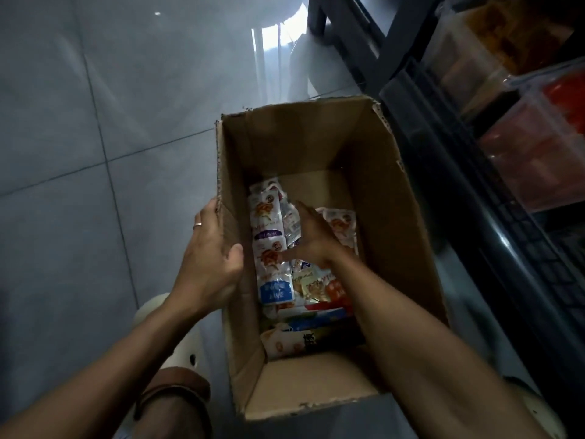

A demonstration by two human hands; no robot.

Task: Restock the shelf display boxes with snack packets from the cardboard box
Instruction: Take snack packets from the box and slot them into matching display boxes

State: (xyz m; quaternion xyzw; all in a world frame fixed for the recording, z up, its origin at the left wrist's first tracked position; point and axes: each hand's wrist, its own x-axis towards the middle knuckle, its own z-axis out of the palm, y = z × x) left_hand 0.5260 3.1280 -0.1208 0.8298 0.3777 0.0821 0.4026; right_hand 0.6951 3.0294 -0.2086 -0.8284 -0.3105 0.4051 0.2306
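Observation:
An open cardboard box [389,198] stands on the floor beside the shelf. Several white snack packets [266,217] with blue and red labels lie on its bottom. My left hand [209,258] grips the box's left wall, thumb inside and fingers outside. My right hand [313,239] reaches down into the box and lies on the packets with fingers stretched forward and thumb spread toward the left. Whether it holds a packet is hidden under the palm. Clear display boxes [538,147] with red and orange packets sit on the shelf at the right.
A dark metal shelf frame [468,217] runs along the right of the box. Grey floor tiles [95,122] spread to the left and beyond. My light shoes [177,340] stand just left of and below the box.

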